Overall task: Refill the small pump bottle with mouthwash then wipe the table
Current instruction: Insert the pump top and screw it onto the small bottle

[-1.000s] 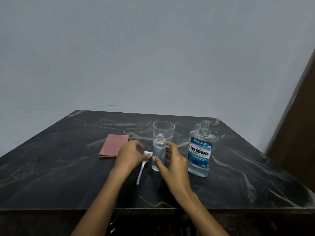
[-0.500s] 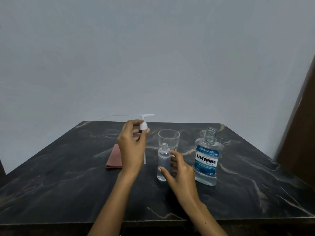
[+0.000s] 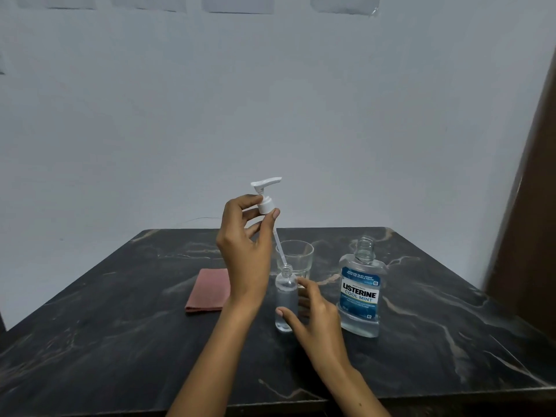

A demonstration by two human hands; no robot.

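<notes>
I see left hand (image 3: pixel 245 254) pinching pump head (image 3: pixel 266 195) above small bottle (image 3: pixel 285 299), tube tilted toward its neck; right hand (image 3: pixel 313 317) grips bottle.

- A clear drinking glass (image 3: pixel 296 255) stands upright near the centre of the frame.
- A pale grey wall (image 3: pixel 270 100) fills the upper frame.
- A dark brown panel (image 3: pixel 532 221), perhaps a door, runs down the right edge.
</notes>
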